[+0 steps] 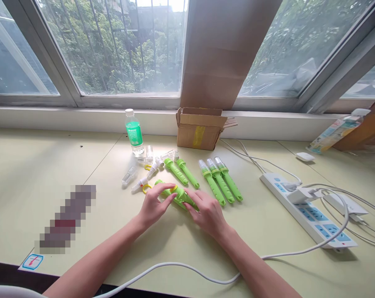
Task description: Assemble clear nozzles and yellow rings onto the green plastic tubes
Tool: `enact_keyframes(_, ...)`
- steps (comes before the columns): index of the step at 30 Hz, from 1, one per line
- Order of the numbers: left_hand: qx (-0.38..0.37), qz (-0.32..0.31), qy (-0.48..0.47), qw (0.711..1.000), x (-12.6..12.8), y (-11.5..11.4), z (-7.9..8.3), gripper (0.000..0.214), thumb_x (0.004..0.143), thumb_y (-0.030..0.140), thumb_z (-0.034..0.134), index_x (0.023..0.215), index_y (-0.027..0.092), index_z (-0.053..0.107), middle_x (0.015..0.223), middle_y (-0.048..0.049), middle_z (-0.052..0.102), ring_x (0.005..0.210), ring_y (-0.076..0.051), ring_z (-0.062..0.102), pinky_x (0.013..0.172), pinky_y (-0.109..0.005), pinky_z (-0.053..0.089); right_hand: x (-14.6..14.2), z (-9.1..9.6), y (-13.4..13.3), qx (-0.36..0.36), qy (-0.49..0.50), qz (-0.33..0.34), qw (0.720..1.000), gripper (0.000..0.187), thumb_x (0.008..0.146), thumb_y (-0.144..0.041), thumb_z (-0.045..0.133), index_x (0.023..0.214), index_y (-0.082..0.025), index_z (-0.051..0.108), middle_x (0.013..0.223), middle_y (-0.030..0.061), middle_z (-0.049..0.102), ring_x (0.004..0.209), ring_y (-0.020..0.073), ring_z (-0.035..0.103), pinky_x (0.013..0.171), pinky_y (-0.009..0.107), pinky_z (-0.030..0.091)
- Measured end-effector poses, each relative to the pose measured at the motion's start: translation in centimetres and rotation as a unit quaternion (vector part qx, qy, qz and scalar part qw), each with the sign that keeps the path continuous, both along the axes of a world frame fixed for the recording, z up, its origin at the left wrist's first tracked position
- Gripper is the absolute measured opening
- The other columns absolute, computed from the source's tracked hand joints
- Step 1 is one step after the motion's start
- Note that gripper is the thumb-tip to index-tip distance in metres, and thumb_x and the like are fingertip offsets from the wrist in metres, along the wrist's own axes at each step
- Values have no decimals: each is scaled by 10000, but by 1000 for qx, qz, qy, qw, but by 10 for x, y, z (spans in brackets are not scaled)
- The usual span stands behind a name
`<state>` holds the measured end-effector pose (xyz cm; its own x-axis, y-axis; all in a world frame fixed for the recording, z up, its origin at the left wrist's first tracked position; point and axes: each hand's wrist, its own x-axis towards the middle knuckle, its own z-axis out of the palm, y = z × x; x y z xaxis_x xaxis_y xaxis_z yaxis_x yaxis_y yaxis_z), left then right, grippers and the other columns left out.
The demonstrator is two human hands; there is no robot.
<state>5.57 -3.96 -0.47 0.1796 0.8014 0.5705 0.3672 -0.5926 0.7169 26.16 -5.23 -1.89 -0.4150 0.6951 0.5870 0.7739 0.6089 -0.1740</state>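
Note:
My right hand (207, 209) is closed around a green plastic handle (181, 193) with a threaded end, held just above the table. At that threaded end, my left hand (154, 205) pinches a small yellow ring (174, 189) between thumb and fingertips. Another green handle (161, 183) lies just behind, partly covered by my fingers. Beyond my hands rest two more green handles (176, 171) with open threaded ends. To the right, three green handles with clear caps (216, 182) lie side by side. Left of centre are white nozzle-like pieces (139, 185), a loose yellow ring (146, 188) and clear caps (129, 176).
A water bottle (134, 133) and an open cardboard box (199, 130) stand at the back. On the right lies a power strip (305, 211) with plugs, and a white cable (181, 265) crosses the front. A pixelated patch (67, 219) covers something at left.

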Motion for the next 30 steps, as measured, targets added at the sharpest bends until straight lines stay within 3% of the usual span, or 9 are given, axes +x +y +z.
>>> enact_keyframes(12, -111, -30, -91, 989, 3, -1, 1, 167, 798, 260, 716, 910, 189, 614, 1004, -70, 701, 1029, -206, 666, 916, -396, 557, 2, 1, 2, 54, -4, 4, 999, 315, 907, -233, 608, 1213, -191, 668, 845, 76, 708, 755, 182, 614, 631, 264, 434)
enact_keyframes(17, -150, -44, -81, 984, 1, -1, 4, 164, 807, 270, 702, 827, 182, 565, 1042, -77, 668, 1025, -199, 646, 925, -392, 535, 1, 2, 3, 78, 4, -1, 997, 299, 892, -200, 633, 1183, -207, 695, 827, 60, 697, 729, 166, 595, 617, 253, 419)
enact_keyframes(30, -107, -57, -68, 990, -1, 2, 4, 198, 807, 298, 709, 816, 181, 549, 1032, -81, 651, 998, -200, 633, 896, -386, 518, 0, 1, 1, 48, 34, 11, 998, 316, 890, -196, 631, 1202, -180, 674, 854, 71, 696, 780, 189, 622, 656, 267, 456)
